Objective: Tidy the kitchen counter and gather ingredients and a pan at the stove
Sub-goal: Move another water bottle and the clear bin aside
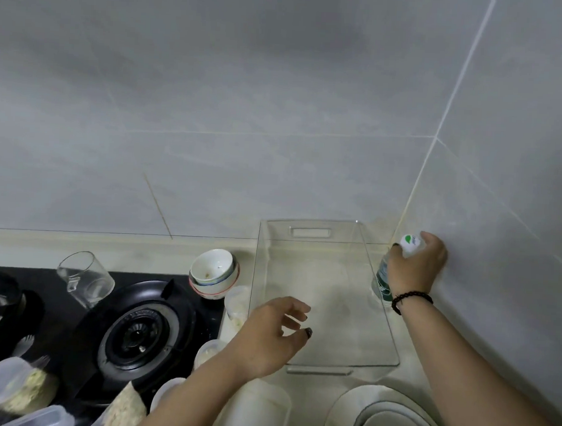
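My right hand point(417, 265) grips the top of a clear plastic bottle point(381, 278) with a white cap and green label. The bottle stands upright in the corner by the tiled wall, just right of a clear plastic tray point(324, 233). My left hand point(271, 334) hovers over the tray's near left side with fingers loosely curled and nothing in it. A black gas stove point(143, 332) fills the lower left.
Stacked bowls point(214, 273) and a glass cup point(86, 277) sit at the stove's back edge. Several plastic food containers point(16, 391) crowd the stove's front and right side. White plates point(389, 420) lie stacked near the counter's front. The wall corner closes off the right.
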{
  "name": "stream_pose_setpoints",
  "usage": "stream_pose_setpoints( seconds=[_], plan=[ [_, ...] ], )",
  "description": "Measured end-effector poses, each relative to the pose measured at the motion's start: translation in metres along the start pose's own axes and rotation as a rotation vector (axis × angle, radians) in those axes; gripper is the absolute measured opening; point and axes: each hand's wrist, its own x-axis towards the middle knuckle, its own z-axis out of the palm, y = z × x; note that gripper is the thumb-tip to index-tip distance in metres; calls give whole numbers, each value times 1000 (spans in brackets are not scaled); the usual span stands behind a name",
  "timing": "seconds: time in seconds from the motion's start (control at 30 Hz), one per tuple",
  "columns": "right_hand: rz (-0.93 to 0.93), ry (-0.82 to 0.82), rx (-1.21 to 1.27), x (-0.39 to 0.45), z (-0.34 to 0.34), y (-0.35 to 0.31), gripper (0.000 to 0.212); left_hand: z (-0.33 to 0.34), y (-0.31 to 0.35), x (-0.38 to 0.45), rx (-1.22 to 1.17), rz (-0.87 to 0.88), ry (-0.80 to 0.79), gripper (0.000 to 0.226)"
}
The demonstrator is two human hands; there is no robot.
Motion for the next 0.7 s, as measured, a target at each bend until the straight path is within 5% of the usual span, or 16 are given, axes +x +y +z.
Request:
stream_pose_setpoints(
  seconds=[0.4,0.7],
  plan=[
    [-33,-69,-8,12,13,34,28,20,0,11,-33,-61,-11,24],
    [-88,88,119,-2,-8,8,19,10,10,-2,-72,-38,48,24]
  ],
)
